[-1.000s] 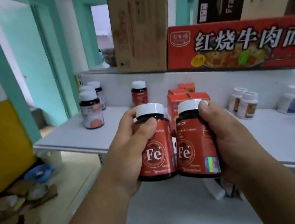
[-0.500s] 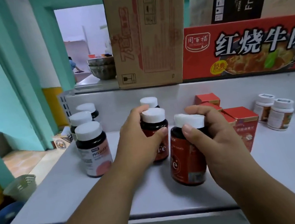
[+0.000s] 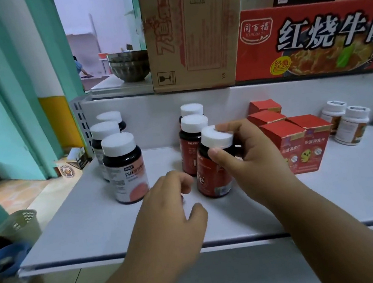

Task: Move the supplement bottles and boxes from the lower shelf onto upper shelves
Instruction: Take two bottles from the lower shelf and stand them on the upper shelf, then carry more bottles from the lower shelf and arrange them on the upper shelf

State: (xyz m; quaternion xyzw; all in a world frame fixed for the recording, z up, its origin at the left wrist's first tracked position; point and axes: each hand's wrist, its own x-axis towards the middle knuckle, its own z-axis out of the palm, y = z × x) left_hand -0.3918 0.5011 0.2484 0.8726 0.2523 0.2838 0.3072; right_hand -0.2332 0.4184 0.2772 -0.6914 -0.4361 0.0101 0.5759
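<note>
White shelf (image 3: 73,229), head view. Far left: three dark bottles with white caps stand in a row running front to back; the front one, the pink-label bottle (image 3: 126,169), is upright, near the shelf's left part. Left hand (image 3: 167,218) hovers low over the shelf just in front of the red bottles, fingers loosely curled and slightly apart, holding nothing; cannot tell whether it touches the shelf. Centre: three red-label bottles in a row front to back. The front red bottle (image 3: 213,168) stands upright on the shelf, in front of the middle red bottle (image 3: 192,140). Right hand (image 3: 252,158) pinches the front red bottle at its white cap (image 3: 216,136), thumb in front, fingers over the top. Right of that: red boxes (image 3: 301,144) upright, grouped. Far right: small white bottles (image 3: 351,125).
</note>
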